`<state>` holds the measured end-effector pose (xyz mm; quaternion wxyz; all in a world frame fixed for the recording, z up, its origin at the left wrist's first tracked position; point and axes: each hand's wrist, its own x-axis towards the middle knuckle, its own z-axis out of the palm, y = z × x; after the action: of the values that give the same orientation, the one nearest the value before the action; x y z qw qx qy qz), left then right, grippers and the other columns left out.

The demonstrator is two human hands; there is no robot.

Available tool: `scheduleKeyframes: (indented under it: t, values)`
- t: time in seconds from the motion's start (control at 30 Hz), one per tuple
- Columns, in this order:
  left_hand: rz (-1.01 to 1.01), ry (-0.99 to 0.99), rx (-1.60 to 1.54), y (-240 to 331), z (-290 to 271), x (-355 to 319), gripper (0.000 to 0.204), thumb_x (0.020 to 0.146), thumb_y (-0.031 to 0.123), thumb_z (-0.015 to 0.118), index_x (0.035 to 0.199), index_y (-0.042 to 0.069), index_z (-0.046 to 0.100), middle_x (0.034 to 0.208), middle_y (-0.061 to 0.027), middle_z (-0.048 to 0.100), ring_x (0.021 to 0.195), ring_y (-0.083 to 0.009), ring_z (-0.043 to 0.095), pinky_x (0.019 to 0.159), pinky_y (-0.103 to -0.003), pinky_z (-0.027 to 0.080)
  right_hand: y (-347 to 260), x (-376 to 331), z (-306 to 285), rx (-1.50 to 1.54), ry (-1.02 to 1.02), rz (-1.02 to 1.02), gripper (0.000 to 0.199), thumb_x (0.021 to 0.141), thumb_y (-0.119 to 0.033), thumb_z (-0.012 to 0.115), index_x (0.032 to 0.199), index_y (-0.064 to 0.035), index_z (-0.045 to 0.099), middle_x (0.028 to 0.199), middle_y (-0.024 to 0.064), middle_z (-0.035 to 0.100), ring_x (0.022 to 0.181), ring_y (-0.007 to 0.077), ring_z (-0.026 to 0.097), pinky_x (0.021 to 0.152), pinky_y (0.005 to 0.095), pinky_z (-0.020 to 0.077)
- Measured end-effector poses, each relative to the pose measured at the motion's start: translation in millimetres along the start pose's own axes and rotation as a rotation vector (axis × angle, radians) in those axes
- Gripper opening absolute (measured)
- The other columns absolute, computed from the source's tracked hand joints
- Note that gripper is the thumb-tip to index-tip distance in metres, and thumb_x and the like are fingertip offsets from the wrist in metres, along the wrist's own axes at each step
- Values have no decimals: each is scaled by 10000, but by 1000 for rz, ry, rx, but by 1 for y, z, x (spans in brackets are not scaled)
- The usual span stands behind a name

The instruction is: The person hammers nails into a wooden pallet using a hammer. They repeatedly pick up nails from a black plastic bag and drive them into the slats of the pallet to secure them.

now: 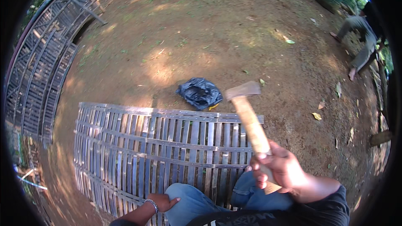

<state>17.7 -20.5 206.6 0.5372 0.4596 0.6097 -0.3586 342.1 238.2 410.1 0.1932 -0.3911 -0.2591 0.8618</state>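
Hammer raised over slatted panel; black bag lies beyond.

R hand raised, fist closed tight round a shaft, knuckles up, forearm in dark sleeve entering from lower R. L hand low, fingers curled, palm down, bracelet on wrist. Knees bent, jeans.

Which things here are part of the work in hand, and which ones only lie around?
In the work:
- hammer, gripped in the right hand
- slatted bamboo panel on the ground, with the left hand resting at its near edge

Lying about:
- dark plastic bag beyond the panel
- stacked panels at far left
- dry leaves on the dirt
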Motion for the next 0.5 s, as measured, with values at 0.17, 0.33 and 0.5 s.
scheduleKeyframes:
  t: [0.17,0.33,0.5]
  values:
    - [80,-66,98,-34,-27,7,1082,867,942,283,894,-18,782,1017,-273,745,984,-424,728,912,-518,556,3,0,-44,189,256,-171,468,1029,-171,602,1441,-110,389,927,116,552,608,173,562,490,343,517]
    - [232,667,-15,3,-154,92,618,1005,622,513,1143,58,726,1193,-205,716,1118,-395,676,959,-492,532,-2,-11,-75,148,508,-206,458,1042,-216,568,1454,-105,402,883,69,551,554,118,514,435,284,478]
    - [398,1165,-451,71,-283,180,322,995,294,649,1153,22,718,1215,-216,698,1151,-401,654,1026,-471,504,-4,-6,-87,95,472,-125,482,1044,-216,571,1464,-96,368,860,83,542,532,136,526,422,298,484]
